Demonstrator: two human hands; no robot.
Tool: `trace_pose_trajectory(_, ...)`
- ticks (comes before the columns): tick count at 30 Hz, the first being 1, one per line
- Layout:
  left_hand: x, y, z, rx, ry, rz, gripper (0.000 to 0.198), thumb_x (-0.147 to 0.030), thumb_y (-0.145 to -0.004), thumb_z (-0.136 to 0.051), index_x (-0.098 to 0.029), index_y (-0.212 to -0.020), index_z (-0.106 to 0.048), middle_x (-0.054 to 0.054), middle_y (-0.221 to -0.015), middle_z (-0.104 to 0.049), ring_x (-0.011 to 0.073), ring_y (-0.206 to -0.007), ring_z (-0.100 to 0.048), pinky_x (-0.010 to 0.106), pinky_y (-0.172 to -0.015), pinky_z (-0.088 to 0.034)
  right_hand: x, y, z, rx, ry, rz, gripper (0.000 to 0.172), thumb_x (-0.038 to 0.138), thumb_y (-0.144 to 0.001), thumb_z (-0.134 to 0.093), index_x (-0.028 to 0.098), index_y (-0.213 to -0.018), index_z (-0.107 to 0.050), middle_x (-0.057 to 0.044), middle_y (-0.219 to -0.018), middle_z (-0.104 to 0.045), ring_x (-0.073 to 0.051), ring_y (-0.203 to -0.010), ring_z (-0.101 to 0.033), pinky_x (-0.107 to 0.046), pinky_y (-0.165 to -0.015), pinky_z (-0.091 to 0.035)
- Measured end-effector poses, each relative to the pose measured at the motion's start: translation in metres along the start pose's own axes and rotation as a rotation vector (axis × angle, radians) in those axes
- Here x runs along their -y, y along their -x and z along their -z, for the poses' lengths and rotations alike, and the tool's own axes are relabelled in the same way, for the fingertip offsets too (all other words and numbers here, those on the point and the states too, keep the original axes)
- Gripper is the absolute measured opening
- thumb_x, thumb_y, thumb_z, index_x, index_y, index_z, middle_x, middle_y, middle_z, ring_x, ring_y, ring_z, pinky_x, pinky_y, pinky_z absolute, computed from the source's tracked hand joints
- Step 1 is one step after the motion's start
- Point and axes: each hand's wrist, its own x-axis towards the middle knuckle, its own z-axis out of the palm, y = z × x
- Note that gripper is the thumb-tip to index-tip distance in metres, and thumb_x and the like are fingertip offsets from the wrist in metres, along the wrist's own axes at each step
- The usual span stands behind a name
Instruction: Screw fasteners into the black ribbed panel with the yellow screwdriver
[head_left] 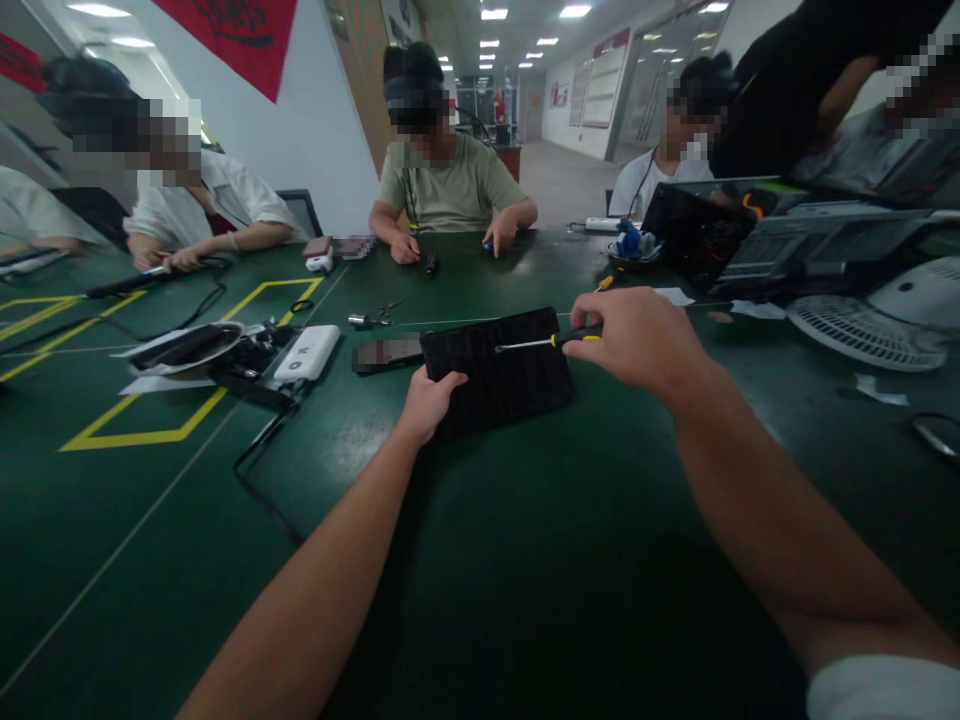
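A flat black ribbed panel (510, 385) lies on the green table (525, 580) in front of me. My left hand (429, 400) presses on its near left corner, fingers curled over the edge. My right hand (637, 335) grips a screwdriver (551, 342) with a black and yellow handle. Its thin metal shaft points left, and its tip rests over the panel's upper middle.
A phone (386, 352) lies left of the panel, with a white power bank (307, 352), cables and a dismantled device (199, 348) further left. Small screws (375, 318) lie behind. An open laptop (720, 235) and a white fan (877, 320) stand at right. Several people sit around the table.
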Motion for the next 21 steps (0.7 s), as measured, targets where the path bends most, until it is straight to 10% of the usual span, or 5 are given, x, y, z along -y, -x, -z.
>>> trace_pose_trajectory(21, -0.0046, 0.0027, -0.0017, 0.000, 0.031, 0.012, 0.036, -0.032, -0.056, -0.084, -0.018, -0.087, -0.074, 0.005, -0.086, -0.077, 0.0254, -0.083, -0.071, 0.039, -0.081, -0.058, 0.0064, 0.0017, 0.0024, 0.053, 0.042, -0.016, 0.030, 0.048, -0.091, -0.069, 0.024, -0.103, -0.083, -0.012, -0.100, -0.080, -0.033, -0.093, -0.069, -0.041, -0.073, -0.043)
